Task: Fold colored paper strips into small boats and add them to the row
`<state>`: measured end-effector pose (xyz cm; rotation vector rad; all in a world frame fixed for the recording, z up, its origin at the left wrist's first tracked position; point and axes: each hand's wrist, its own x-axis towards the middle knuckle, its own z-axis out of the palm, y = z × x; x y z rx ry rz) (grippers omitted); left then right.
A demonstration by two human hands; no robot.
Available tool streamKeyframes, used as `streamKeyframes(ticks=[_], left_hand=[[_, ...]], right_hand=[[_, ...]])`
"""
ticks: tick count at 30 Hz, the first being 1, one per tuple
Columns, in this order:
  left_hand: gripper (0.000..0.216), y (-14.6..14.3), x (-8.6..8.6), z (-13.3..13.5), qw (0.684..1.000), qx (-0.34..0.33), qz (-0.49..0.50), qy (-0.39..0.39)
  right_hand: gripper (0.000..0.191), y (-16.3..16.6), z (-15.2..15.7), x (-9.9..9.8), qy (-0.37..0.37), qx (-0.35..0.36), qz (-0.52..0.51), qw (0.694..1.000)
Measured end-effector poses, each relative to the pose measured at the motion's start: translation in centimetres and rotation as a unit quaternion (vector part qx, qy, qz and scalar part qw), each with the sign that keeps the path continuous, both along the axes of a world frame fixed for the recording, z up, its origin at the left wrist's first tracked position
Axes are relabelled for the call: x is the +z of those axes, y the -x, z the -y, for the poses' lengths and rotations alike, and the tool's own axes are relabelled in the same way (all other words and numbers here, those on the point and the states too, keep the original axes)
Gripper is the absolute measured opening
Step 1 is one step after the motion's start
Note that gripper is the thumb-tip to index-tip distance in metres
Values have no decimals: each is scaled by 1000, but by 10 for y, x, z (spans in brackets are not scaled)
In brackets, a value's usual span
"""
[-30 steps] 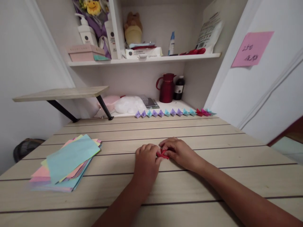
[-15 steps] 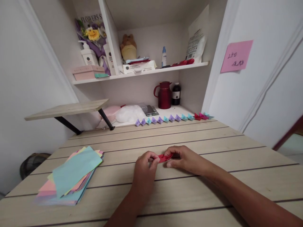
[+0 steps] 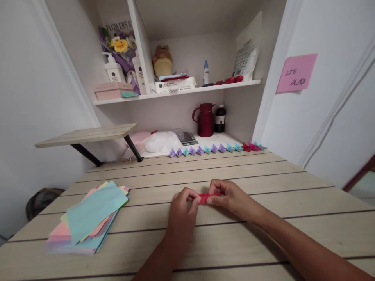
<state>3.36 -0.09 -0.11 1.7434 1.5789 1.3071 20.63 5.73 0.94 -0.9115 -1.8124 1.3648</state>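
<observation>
Between my hands, just over the middle of the slatted table [image 3: 234,242], is a small piece of folded red paper [image 3: 203,198]. My left hand [image 3: 185,208] pinches its left end between thumb and fingertips. At the other end, my right hand [image 3: 227,195] grips the paper with thumb below and bent fingers above. My fingers cover much of the paper, so its exact fold does not show. Along the table's far edge runs a row of small folded paper boats [image 3: 207,149] in purple, light blue, red and pink.
A loose stack of coloured paper sheets [image 3: 93,214] lies at the left. Behind it stands a small raised shelf [image 3: 88,134] on black legs. Past the far edge are a dark red jug [image 3: 205,120], a dark bottle [image 3: 220,118] and a white plastic bag [image 3: 163,141].
My right thumb has closed onto the red paper, which now looks flatter and narrower between my hands. The whole view has shifted slightly.
</observation>
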Motion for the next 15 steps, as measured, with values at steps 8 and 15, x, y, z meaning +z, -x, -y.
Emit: streamKeyframes(ticks=[8, 15], left_hand=[[6, -6, 2, 0, 997, -1, 79, -22], [44, -3, 0, -6, 931, -43, 355, 68]], right_hand=[[55, 0, 3, 3, 41, 22, -55, 997], [57, 0, 6, 8, 18, 19, -36, 999]])
